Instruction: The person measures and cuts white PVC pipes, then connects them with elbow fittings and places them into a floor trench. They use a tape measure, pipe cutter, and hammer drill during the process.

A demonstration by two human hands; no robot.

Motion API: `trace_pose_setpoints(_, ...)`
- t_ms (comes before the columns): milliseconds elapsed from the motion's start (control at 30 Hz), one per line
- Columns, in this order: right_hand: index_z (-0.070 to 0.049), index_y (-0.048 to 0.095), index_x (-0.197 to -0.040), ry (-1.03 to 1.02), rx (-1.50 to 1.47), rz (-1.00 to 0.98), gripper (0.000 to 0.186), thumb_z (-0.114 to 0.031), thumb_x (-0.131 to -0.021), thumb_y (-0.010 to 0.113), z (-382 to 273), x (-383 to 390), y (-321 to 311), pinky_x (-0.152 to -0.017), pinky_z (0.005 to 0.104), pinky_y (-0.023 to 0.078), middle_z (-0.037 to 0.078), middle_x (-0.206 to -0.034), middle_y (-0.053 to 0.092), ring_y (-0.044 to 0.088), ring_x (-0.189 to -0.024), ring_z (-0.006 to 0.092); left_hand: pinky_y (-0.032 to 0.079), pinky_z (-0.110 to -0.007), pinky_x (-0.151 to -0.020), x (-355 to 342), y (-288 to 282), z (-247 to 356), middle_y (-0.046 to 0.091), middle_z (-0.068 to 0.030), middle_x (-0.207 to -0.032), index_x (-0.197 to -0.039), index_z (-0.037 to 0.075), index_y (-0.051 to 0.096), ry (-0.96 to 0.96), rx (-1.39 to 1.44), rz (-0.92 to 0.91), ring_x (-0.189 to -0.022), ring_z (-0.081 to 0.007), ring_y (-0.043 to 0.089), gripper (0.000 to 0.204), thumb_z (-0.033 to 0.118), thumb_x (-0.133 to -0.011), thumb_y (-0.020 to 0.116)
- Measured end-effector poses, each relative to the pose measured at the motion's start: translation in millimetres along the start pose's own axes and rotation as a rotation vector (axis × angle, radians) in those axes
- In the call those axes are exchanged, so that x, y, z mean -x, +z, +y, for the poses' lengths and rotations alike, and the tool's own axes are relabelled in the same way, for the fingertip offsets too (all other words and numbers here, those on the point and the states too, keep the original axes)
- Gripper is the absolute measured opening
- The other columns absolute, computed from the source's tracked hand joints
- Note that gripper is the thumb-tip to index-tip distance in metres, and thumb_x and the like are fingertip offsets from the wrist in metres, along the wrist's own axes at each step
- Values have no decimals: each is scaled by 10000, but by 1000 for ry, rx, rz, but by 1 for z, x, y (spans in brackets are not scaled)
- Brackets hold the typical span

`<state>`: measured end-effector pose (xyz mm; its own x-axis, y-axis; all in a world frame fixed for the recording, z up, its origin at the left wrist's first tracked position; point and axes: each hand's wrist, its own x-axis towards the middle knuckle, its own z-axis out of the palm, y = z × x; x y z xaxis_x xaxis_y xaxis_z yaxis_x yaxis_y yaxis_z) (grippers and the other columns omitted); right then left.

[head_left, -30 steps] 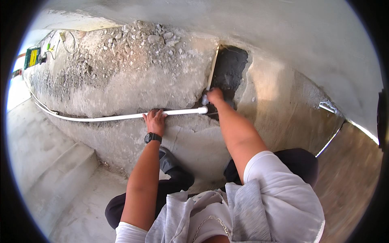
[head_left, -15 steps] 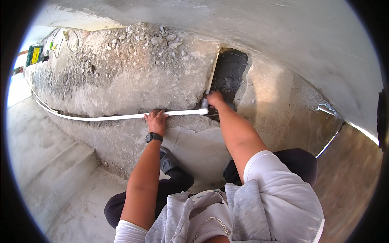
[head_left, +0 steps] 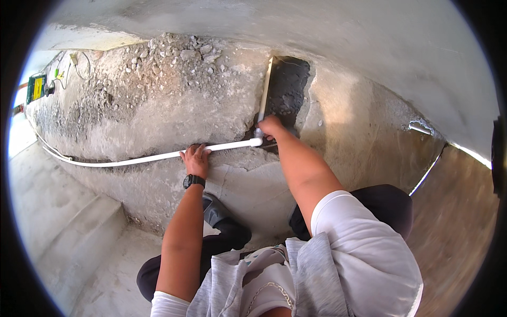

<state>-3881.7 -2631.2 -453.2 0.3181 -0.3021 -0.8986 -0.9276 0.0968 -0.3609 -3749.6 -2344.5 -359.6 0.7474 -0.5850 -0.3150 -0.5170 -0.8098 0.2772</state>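
A long white plastic pipe (head_left: pixel 158 157) lies along a groove in the rough concrete and ends at a white elbow fitting (head_left: pixel 256 141). The fingers of my left hand (head_left: pixel 196 160) are bent over the pipe, a short way left of the elbow. My right hand (head_left: pixel 271 128) is closed around a greyish pipe fitting (head_left: pixel 258 132) just above the elbow; its fingertips are partly hidden. From there a narrow pale strip (head_left: pixel 267 87) runs up the left edge of a hole with dark, wet-looking fill (head_left: pixel 289 95).
Loose rubble (head_left: pixel 185 55) covers the far concrete. At the far left are a green and yellow box (head_left: pixel 36 89) and thin cables (head_left: pixel 63 79). A concrete step (head_left: pixel 79 222) lies at left, a smooth wall (head_left: pixel 401 63) rises at right, and my shoe (head_left: pixel 215 210) is near the pipe.
The whole view has shifted slightly, so the scene sits farther left. The pale strip shows more of its face. Both hands keep their places on the pipe and the fitting.
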Motion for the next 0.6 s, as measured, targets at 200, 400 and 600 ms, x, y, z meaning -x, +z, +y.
trace_pose_setpoints(200,36,712,-907,-213,111,126,372,-301,-758,657,-3,15,-11,-589,391,554,208,-797,691,681,-626,308,216,-659,-1095,0,2,4,624,-100,-1142,-1101,140,709,58,17,89,-1145,-326,539,272,299,-883,666)
trace_pose_setpoints(400,15,717,-876,45,105,-69,324,-249,-691,694,0,42,-27,-563,370,532,172,-767,687,666,-621,259,218,-657,-1100,5,0,4,634,-107,-1123,-1094,137,713,40,7,27,-1138,-327,544,266,294,-884,666)
trace_pose_setpoints(600,15,677,-804,100,123,-214,255,-205,-675,676,1,44,-37,-488,339,507,127,-702,638,607,-540,213,210,-661,-1101,5,-3,8,642,-109,-1117,-1082,118,715,66,11,98,-1140,-329,546,266,285,-881,671)
